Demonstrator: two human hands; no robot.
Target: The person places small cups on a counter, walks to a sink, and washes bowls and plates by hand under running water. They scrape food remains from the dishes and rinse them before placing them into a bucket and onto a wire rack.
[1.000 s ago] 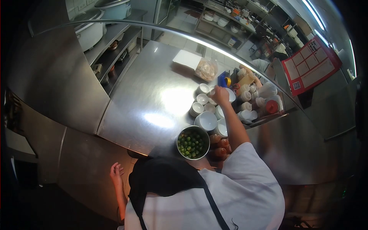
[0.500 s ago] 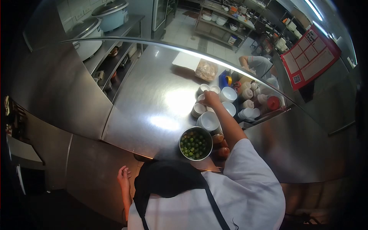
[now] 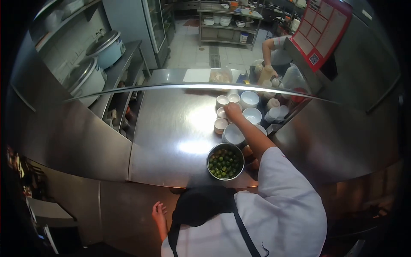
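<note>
My right hand (image 3: pixel 233 112) reaches over the stacks of small white bowls. Its fingers are closed at the rim of a small white bowl (image 3: pixel 221 112), though the fingertips are partly hidden. Other small bowls (image 3: pixel 221 124) stand close by, and larger white bowls (image 3: pixel 233 134) sit nearer to me and to the right. A round metal pot (image 3: pixel 208 162) of small green round vegetables (image 3: pixel 224 162) stands at the counter's near edge, beneath my right forearm's left side. Away from the counter, my left hand (image 3: pixel 159 209) hangs low with its fingers loosely curled and apart, holding nothing.
A metal bar (image 3: pixel 162 86) crosses above the steel counter (image 3: pixel 165 128). Behind it lie a white board (image 3: pixel 196 76) and a bag of food (image 3: pixel 221 76). Squeeze bottles (image 3: pixel 272 103) stand at right, where a co-worker's hand (image 3: pixel 268 70) reaches. Rice cookers (image 3: pixel 83 77) line the left shelf.
My view has tilted up, so the counter appears lower. My right hand stays at the small bowls. The co-worker's arm now reaches down toward the bottles.
</note>
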